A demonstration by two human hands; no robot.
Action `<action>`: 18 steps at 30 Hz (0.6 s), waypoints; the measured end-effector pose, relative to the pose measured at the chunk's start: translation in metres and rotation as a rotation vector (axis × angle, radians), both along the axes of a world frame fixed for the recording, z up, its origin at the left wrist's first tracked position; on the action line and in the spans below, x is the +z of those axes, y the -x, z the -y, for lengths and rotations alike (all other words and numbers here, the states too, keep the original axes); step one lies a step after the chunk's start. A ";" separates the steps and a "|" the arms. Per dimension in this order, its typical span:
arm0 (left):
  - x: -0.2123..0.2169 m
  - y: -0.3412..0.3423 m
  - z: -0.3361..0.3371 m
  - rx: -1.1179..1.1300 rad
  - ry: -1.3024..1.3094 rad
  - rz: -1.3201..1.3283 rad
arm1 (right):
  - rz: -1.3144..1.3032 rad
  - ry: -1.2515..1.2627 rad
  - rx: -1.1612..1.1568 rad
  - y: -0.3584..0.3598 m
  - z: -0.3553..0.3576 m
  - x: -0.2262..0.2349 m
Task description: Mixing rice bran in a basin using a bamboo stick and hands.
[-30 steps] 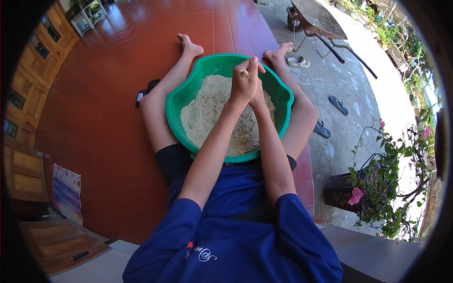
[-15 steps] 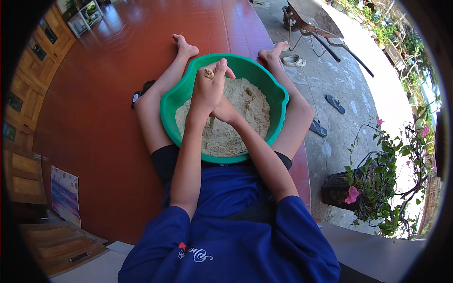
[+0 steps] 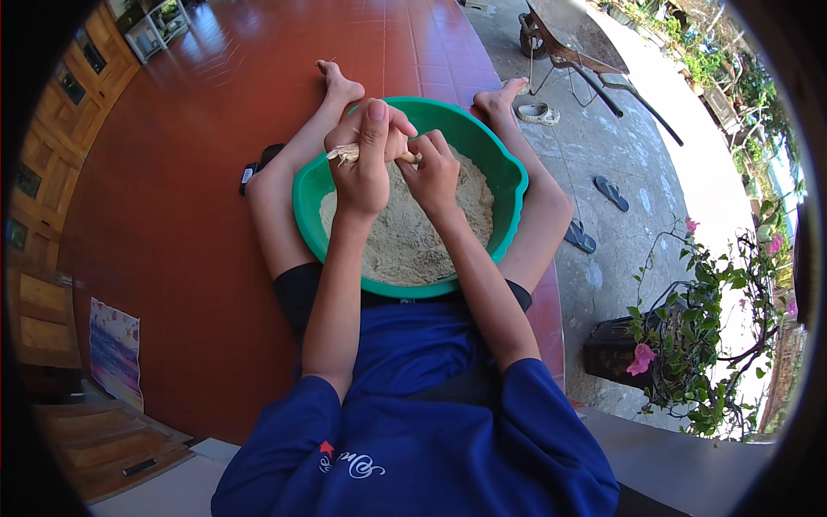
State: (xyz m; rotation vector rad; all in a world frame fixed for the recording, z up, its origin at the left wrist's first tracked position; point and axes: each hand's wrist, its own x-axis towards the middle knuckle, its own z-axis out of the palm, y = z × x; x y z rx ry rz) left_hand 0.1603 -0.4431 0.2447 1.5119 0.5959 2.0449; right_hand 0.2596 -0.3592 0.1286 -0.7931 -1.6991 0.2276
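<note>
Floor: I see glossy red-brown tiles (image 3: 198,172); the person sits on them with bare legs stretched either side of a green basin (image 3: 508,185).
Basin: it rests between the thighs, close to the body, holding pale sandy grain (image 3: 405,246) that fills much of it.
Left hand: my view shows the left hand (image 3: 366,164) raised over the far part of the basin, fingers (image 3: 376,121) curled and pinching a small pale husk-like piece (image 3: 346,154).
Right hand: the right hand (image 3: 433,172) is just beside the left, touching it, fingers bent in and gripping the other end of the same piece.
Piece: held between both hands, above the grain, not resting in it.
Dark object: a small black thing (image 3: 250,172) lies on the tiles by the left knee; I cannot tell what it is.
Room edge: wooden cabinets (image 3: 52,146) line the left side; a low shelf (image 3: 155,26) stands at the far end.
Outside: the tiles end at grey concrete (image 3: 603,129) on the right, with sandals (image 3: 610,191), a wheelbarrow (image 3: 568,43) and a potted plant with pink flowers (image 3: 663,345).
</note>
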 end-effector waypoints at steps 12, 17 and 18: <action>-0.087 -0.010 -0.059 0.237 0.254 -0.199 | 0.266 0.412 0.075 0.007 -0.056 -0.061; -0.085 -0.005 -0.060 0.232 0.300 -0.132 | 0.352 0.315 0.100 0.007 -0.055 -0.069; -0.083 -0.004 -0.062 0.226 0.320 -0.136 | 0.386 0.318 0.100 0.005 -0.054 -0.070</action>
